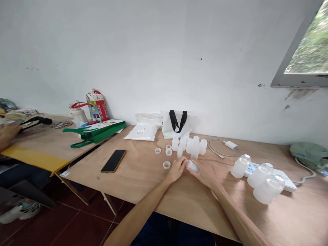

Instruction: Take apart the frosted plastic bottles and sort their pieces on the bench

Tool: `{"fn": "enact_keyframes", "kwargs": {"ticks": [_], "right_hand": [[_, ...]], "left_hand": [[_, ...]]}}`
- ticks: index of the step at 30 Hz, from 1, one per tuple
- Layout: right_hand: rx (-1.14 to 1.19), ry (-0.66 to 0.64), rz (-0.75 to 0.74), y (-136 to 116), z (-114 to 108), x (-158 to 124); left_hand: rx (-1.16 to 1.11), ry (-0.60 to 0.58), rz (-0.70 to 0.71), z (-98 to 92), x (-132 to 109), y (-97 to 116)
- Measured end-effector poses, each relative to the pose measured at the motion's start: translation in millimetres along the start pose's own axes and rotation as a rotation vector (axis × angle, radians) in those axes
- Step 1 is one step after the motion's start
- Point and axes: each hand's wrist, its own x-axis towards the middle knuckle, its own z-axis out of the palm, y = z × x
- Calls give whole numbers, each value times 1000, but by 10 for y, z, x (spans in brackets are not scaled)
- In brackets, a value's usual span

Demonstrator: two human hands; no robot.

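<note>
Two hands met on the plywood bench [143, 181]: the right hand [205, 174] curled its fingers [197, 172] closed around a translucent plastic bottle [192, 166], while the left hand [176, 171] pressed against it, apparently steadying it, near upright bottles [188, 145] and plastic rings [166, 165].

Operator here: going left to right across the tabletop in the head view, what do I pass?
Black smartphone → translucent ring cap → left hand → small translucent bottle → right hand → large translucent bottle → green cloth bundle

Black smartphone [113, 161], white power strip [288, 184]
</note>
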Motion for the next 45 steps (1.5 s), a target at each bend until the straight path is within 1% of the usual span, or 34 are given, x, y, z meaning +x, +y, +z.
{"fn": "enact_keyframes", "kwargs": {"ticks": [3,5,7,8,9,10,11,14,16,18,20,23,26,28,30,32,34,37,39,40,42,44,45], "right_hand": [[275,-23,-9,24,-13,18],[491,-121,3,24,-43,15],[701,-261,45,15,-74,2],[781,-320,64,10,-84,-5],[829,-350,76,6,-88,-10],[834,-346,76,6,-83,-12],[796,-308,65,8,-71,-11],[514,-85,-3,24,-5,3],[320,29,-38,32,39,8],[218,61,-27,33,62,4],[186,76,31,34,65,-1],[174,115,138,56,50,8],[138,131,209,108,40,31],[115,136,237,141,36,43],[125,138,242,159,32,48],[151,133,245,160,24,48],[180,122,249,153,17,48],[210,121,250,149,15,48],[216,134,246,155,22,50],[215,143,246,159,26,51],[215,154,244,167,37,54],[215,146,232,170,48,59],[210,140,225,169,52,61]], "left_hand": [[27,39,-13,32,-18,-8],[67,13,14,33,-36,-38],[95,-23,56,24,-54,-79],[94,-33,74,21,-60,-98],[85,-34,86,22,-63,-113],[71,-26,92,29,-61,-123],[52,-9,89,41,-55,-128],[-5,63,38,98,-7,-131],[-114,131,-54,122,37,-138],[-251,187,-159,111,69,-149],[-284,207,-203,65,74,-153],[-71,135,-154,-17,37,-123],[152,-7,-142,-62,-6,-73],[250,-94,-151,-75,-18,-55],[278,-133,-167,-89,-15,-59],[241,-123,-157,-112,-7,-86],[189,-114,-97,-137,-5,-123],[148,-132,-10,-155,-14,-159],[142,-78,-7,-154,-14,-155],[140,-17,-16,-155,-4,-145],[132,146,-36,-173,47,-111],[115,295,-43,-222,147,-68],[108,344,-37,-257,212,-46]]}}
